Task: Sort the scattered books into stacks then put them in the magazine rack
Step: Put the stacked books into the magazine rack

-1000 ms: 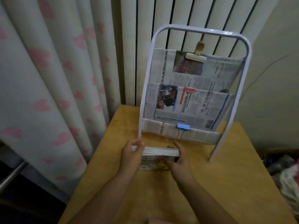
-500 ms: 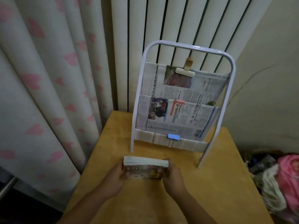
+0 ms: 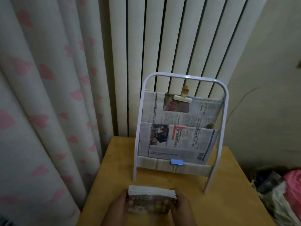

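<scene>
Wooden table (image 3: 219,201), curtained corner: your left hand (image 3: 117,207) and right hand (image 3: 181,207) grip the stack (image 3: 150,199), now drawn nearer from the rack (image 3: 179,132); insertion still pending.

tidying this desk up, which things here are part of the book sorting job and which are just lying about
Part of the job:
stack of books, held by left hand and right hand
magazine rack on the table

Just lying about:
pile of cloth and bags beside the table
heart-print curtain
</scene>
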